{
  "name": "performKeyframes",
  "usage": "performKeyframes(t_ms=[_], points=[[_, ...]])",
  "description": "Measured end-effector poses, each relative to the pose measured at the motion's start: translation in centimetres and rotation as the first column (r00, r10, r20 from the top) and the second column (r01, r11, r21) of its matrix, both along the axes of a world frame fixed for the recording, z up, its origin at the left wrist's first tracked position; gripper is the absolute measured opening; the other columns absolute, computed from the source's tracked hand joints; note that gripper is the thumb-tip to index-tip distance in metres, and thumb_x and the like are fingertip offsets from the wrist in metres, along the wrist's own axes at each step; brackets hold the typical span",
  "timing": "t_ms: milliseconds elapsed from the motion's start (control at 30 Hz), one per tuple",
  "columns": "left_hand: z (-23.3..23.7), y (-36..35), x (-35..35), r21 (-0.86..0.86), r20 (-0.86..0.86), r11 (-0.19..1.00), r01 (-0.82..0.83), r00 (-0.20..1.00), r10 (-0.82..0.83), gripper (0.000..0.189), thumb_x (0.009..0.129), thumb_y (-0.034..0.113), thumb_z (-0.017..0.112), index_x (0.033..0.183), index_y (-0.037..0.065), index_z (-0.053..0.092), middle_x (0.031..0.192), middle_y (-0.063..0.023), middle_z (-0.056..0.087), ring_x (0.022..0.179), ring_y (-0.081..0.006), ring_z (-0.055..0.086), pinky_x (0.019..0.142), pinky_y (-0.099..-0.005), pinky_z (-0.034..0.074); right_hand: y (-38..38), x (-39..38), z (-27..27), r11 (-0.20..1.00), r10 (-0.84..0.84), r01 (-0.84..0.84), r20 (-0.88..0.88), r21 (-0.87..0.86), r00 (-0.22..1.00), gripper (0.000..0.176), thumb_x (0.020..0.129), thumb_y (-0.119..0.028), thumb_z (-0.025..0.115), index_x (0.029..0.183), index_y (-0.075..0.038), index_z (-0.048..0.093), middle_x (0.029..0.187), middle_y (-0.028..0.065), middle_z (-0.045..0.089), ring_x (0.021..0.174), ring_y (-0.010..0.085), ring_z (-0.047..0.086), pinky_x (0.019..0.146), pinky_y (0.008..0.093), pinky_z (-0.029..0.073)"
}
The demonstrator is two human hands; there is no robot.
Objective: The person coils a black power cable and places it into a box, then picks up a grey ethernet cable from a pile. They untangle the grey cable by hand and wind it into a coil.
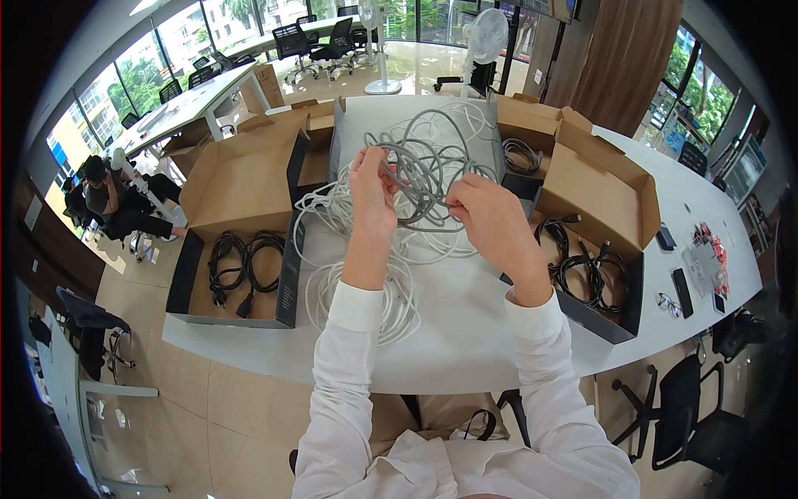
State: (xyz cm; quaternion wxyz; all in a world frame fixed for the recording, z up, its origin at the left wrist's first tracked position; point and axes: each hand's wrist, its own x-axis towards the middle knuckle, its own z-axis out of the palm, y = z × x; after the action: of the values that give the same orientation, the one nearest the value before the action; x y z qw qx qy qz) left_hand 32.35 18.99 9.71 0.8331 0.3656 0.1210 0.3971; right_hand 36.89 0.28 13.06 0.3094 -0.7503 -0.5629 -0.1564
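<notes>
A tangled grey cable (413, 170) is held up between my two hands over the table. My left hand (374, 190) is closed around its left side. On the right side of the tangle, my right hand (488, 214) pinches a strand. White cables (366, 303) lie in loose coils on the table, below and behind the grey one. To the left, an open box (287, 287) holds coiled black power cables (245, 268). In the open box on the right (611, 326) lie more black cables (586, 270).
Behind stand two more open boxes; the right one (532, 116) holds a grey coil (522, 155). Glasses (667, 304), a dark phone-like object (682, 293) and red-and-clear packets (711, 258) lie at the right. A person (108, 195) sits far left. Office chairs (682, 407) stand around.
</notes>
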Motion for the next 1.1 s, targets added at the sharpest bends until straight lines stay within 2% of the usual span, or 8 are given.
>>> performKeyframes(t_ms=[300, 467, 667, 800, 867, 933, 967, 1100], points=[[0.2, 0.6, -0.4, 0.098, -0.042, 0.991, 0.086, 0.996, -0.082, 0.013, 0.083, 0.021, 0.053, 0.085, 0.009, 0.056, 0.063, 0.0038, 0.041, 0.051, -0.0094, 0.036, 0.047, -0.0269, 0.032, 0.0, 1.2, 0.8, 0.893, 0.171, -0.07, -0.191, 0.445, 0.967, 0.009, 0.086, -0.002, 0.063, 0.093, -0.001, 0.058, 0.084, 0.0075, 0.058, 0.077, 0.0211, 0.057, 0.07, 0.0323, 0.046], [1.0, 3.1, -2.3, -0.031, 0.089, 0.958, 0.286, 0.955, -0.283, 0.029, 0.085, 0.024, 0.044, 0.095, 0.001, 0.06, 0.06, 0.0026, 0.04, 0.046, -0.0128, 0.031, 0.045, -0.0289, 0.027, -2.3, 4.0, 1.2, 0.473, 0.422, 0.159, -0.381, 0.866, 0.823, 0.011, 0.1, -0.012, 0.051, 0.106, -0.004, 0.055, 0.087, 0.0007, 0.057, 0.078, 0.0104, 0.054, 0.073, 0.0241, 0.046], [1.8, 4.0, -4.1, 0.184, 0.399, 0.916, 0.356, 0.825, -0.401, 0.042, 0.089, 0.036, 0.046, 0.104, -0.002, 0.057, 0.056, 0.002, 0.034, 0.045, -0.0137, 0.03, 0.042, -0.0298, 0.024, -4.4, 6.5, 1.0, 0.182, 0.644, 0.364, -0.39, 0.913, 0.658, 0.014, 0.1, -0.014, 0.051, 0.111, -0.006, 0.055, 0.093, 0.0019, 0.056, 0.078, 0.0114, 0.054, 0.074, 0.0277, 0.047], [2.9, 2.5, -5.2, 0.043, 0.423, 0.979, 0.198, 0.884, -0.197, 0.049, 0.091, 0.051, 0.049, 0.097, 0.003, 0.058, 0.055, 0.0039, 0.028, 0.041, -0.0106, 0.028, 0.046, -0.0264, 0.027, -4.9, 5.1, 2.1, 0.486, 0.819, -0.204, -0.361, 0.85, 0.446, 0.011, 0.096, -0.011, 0.058, 0.104, -0.005, 0.063, 0.092, 0.0016, 0.059, 0.077, 0.0136, 0.054, 0.074, 0.0293, 0.047], [2.8, 2.8, -5.4, 0.01, 0.437, 0.987, 0.161, 0.887, -0.149, 0.048, 0.091, 0.051, 0.052, 0.096, 0.004, 0.058, 0.054, 0.0047, 0.028, 0.041, -0.0094, 0.027, 0.046, -0.0251, 0.028, -5.8, 4.8, 2.1, 0.638, 0.77, -0.598, -0.394, 0.486, 0.501, 0.008, 0.092, -0.009, 0.063, 0.097, -0.004, 0.067, 0.089, 0.0012, 0.061, 0.076, 0.0139, 0.056, 0.072, 0.0286, 0.047], [2.3, 3.4, -5.4, -0.006, 0.465, 0.985, 0.17, 0.873, -0.148, 0.046, 0.09, 0.05, 0.054, 0.097, 0.005, 0.056, 0.053, 0.0048, 0.029, 0.042, -0.009, 0.026, 0.047, -0.0245, 0.028, -5.1, 2.9, 3.4, 0.644, 0.723, -0.74, -0.471, 0.194, 0.505, 0.006, 0.089, -0.008, 0.066, 0.091, -0.003, 0.068, 0.086, 0.0019, 0.063, 0.076, 0.0127, 0.057, 0.071, 0.0278, 0.047], [1.9, 3.9, -5.3, -0.005, 0.487, 0.98, 0.198, 0.857, -0.171, 0.044, 0.09, 0.049, 0.055, 0.099, 0.005, 0.056, 0.052, 0.0045, 0.03, 0.042, -0.0093, 0.024, 0.048, -0.0245, 0.027, -4.7, 2.2, 3.9, 0.616, 0.693, -0.786, -0.504, 0.042, 0.516, 0.005, 0.088, -0.007, 0.067, 0.088, -0.002, 0.069, 0.084, 0.0023, 0.064, 0.075, 0.012, 0.057, 0.071, 0.0273, 0.047], [1.7, 4.7, -5.5, 0.194, 0.611, 0.892, 0.409, 0.661, -0.436, 0.043, 0.091, 0.048, 0.055, 0.103, 0.006, 0.055, 0.051, 0.0039, 0.036, 0.041, -0.01, 0.024, 0.051, -0.0254, 0.03, -2.7, 2.6, 1.6, 0.837, 0.52, -0.242, -0.573, 0.491, 0.634, 0.006, 0.091, -0.004, 0.062, 0.093, -0.001, 0.066, 0.084, 0.0009, 0.065, 0.081, 0.0094, 0.06, 0.074, 0.0242, 0.047]])
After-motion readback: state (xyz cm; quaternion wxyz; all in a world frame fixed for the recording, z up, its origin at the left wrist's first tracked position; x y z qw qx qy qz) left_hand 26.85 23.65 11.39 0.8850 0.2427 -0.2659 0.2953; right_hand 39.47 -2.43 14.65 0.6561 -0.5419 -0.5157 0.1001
